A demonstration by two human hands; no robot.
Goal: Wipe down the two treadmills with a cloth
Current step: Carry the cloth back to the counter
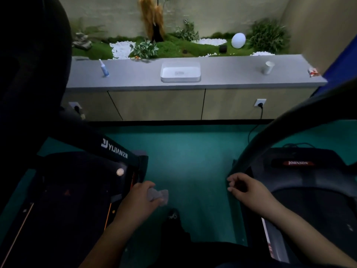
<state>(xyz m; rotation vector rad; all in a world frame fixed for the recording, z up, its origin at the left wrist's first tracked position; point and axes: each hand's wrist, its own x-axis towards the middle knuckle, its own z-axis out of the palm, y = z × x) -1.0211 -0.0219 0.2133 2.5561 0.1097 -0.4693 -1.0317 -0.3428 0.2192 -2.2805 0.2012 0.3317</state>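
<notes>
Item: two treadmills, one cloth, viewed from above between the machines.

- Left treadmill (73,200) — dark deck with orange trim, upright marked YIJIANIZ. The left hand (139,196) sits at its inner edge, fingers curled round a small grey cloth (157,195) bunched at the fingertips. The cloth appears to hang just off the deck edge, over the teal floor (189,161); whether it touches the frame cannot be told.
- Right treadmill (309,180) — grey motor cover badged JOHNSON, curved handrail (270,136) sweeping up. The right hand (245,187) hovers by its inner edge, fingers loosely curled, holding nothing; contact with the machine is unclear.
- Background: grey counter (212,82) with a white basin (180,72), a spray bottle (104,68) and a paper cup (268,67).

Progress, as a judgement: the dim light shows no wet streaks or cleaned patches, so what has been wiped cannot be read. With the cloth at the left machine, wiping there seems under way — the right treadmill likely remains.
</notes>
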